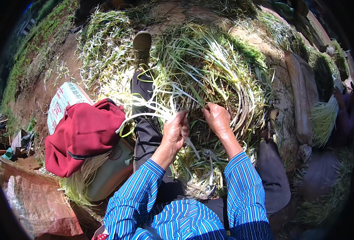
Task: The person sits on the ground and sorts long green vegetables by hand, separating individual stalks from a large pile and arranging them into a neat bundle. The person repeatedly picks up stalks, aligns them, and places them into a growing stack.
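Observation:
My left hand (176,130) is closed round several pale, whitish-yellow leafy stalks (156,109), whose loose ends fan out to the upper left. A short pale strip hangs below its fingers. Just to the right, my right hand (218,117) pinches the end of a green leaf (196,95) between thumb and forefinger. The hands are apart, over a large heap of long green and white leafy stalks (207,60) lying between my legs. More pale trimmings (205,186) lie close to my lap.
At left, a red garment (87,132) lies over a printed woven sack (60,105) and pale stalks (81,177). Another leaf heap (105,39) lies beyond my shoe (142,42). At far right, another person's hand (338,97) holds a pale bundle (323,121). An orange-brown sheet (39,204) lies lower left.

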Action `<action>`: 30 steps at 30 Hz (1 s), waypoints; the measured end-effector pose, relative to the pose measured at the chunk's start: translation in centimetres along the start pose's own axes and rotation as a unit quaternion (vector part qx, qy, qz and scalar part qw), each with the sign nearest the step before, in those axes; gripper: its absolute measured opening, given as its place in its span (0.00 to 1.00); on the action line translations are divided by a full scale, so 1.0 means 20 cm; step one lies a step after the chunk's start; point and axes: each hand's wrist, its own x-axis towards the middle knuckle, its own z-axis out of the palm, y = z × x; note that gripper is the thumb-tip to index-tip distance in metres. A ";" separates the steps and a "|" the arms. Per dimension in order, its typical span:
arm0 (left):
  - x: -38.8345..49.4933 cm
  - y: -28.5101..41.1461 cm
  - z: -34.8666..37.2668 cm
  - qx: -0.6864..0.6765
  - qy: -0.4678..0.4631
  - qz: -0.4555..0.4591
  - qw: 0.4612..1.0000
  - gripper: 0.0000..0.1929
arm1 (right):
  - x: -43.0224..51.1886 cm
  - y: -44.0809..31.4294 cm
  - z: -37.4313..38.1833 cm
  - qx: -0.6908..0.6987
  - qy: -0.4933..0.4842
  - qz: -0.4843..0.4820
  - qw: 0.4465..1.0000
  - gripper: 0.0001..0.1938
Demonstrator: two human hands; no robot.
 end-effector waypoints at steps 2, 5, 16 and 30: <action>0.09 -0.02 -0.01 0.021 0.053 -0.002 0.998 0.14 | -0.06 0.01 0.00 0.026 0.054 -0.046 0.997 0.09; 0.20 -0.04 -0.01 0.049 0.062 -0.014 0.997 0.11 | -0.14 0.00 -0.02 0.058 0.065 -0.065 0.994 0.07; 0.14 0.19 -0.11 0.083 0.056 0.073 0.992 0.07 | -0.69 0.01 -0.11 0.250 0.020 -0.085 0.964 0.03; -0.18 0.34 -0.18 0.180 -0.031 0.111 0.977 0.10 | -0.64 -0.16 -0.26 0.168 0.020 -0.160 0.973 0.14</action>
